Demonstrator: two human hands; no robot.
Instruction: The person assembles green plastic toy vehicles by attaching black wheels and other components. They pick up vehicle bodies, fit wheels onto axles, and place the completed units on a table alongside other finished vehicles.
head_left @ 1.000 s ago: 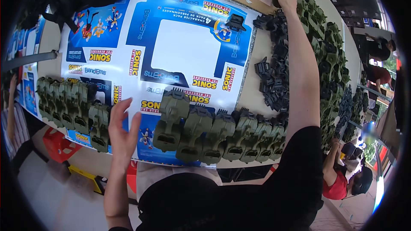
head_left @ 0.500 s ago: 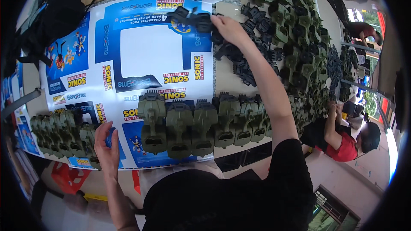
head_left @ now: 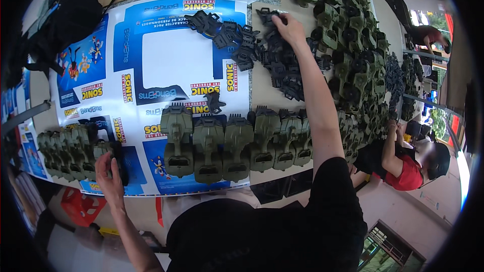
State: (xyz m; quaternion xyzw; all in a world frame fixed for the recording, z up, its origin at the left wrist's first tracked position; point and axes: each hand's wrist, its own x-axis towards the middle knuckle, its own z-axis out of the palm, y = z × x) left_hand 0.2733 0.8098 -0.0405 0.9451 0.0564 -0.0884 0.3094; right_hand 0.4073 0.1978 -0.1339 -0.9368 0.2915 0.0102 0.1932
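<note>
My right hand [head_left: 291,29] is over a pile of black plastic parts [head_left: 285,73] at the far right of the sheet, its thumb and fingers closed on one black part [head_left: 265,16]. More loose black parts [head_left: 227,36] lie on the printed blue-and-white sheet, just left of the pile. One small black part [head_left: 215,103] rests behind the row of green toy vehicles [head_left: 208,146]. At the left, my left hand [head_left: 110,177] has its fingers bent over the near end of a green toy vehicle [head_left: 105,148], at the right end of a shorter row [head_left: 70,148].
Many green toy vehicles with black wheels [head_left: 348,35] crowd the table's right side. A black bag [head_left: 68,17] sits at the far left. A red stool [head_left: 83,205] stands below the front edge. A person in a red top [head_left: 406,171] works at the right.
My right hand has left the black parts on the sheet and moved right to the pile. More black parts now lie on the sheet. My left hand has come down onto the green toy vehicle.
</note>
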